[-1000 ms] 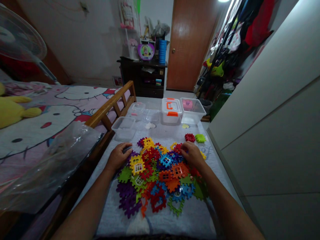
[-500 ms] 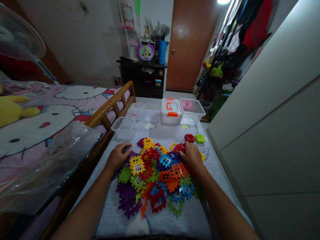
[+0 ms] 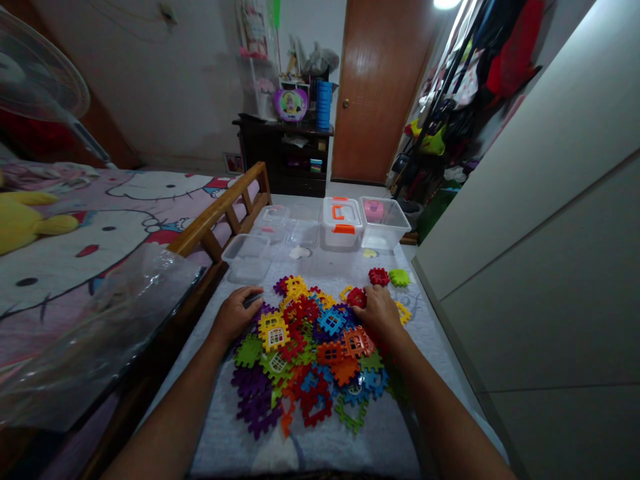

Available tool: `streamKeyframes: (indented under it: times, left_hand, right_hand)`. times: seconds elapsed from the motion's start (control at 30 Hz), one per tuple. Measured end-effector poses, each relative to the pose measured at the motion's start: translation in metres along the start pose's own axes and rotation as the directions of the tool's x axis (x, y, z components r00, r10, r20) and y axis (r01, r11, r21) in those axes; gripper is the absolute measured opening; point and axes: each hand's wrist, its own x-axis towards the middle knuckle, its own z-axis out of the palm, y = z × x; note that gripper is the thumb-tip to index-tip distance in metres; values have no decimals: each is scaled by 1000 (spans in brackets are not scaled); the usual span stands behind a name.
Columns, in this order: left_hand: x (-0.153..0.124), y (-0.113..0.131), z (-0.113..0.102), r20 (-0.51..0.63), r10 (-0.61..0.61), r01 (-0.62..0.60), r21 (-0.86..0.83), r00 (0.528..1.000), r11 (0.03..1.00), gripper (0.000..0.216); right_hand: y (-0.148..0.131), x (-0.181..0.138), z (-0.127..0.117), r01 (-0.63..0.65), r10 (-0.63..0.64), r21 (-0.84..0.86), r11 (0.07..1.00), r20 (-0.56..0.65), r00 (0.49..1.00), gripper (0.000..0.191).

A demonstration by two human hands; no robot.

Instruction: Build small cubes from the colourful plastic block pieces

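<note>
Head view: the right hand (image 3: 380, 310) has lifted a red block (image 3: 357, 297), fingers pinched on it, off the block pile (image 3: 310, 347); the left hand (image 3: 236, 313) stays curled at the pile's edge.

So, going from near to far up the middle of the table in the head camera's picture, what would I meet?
Purple block → yellow window block → empty clear tub → white box with orange handle → dark cabinet beyond the table.
</note>
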Motion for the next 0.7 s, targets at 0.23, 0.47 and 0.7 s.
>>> streamKeyframes:
  times: [0.23,0.47,0.7]
  left_hand:
    - [0,0,-1,-4,11,-11,22,1000,1000,43]
    - [0,-1,1,-19,4,-4,-1,1000,1000,45]
    - [1,0,0,-2,3,-3,3,1000,1000,46]
  right_hand:
    - [-3,3,1,-28,28,-7,1000,-9,1000,31]
    - [-4,2,2,-21,21,0,1000,-34,999,32]
    - [-4,2,1,-3,4,9,1000,-27,1000,32]
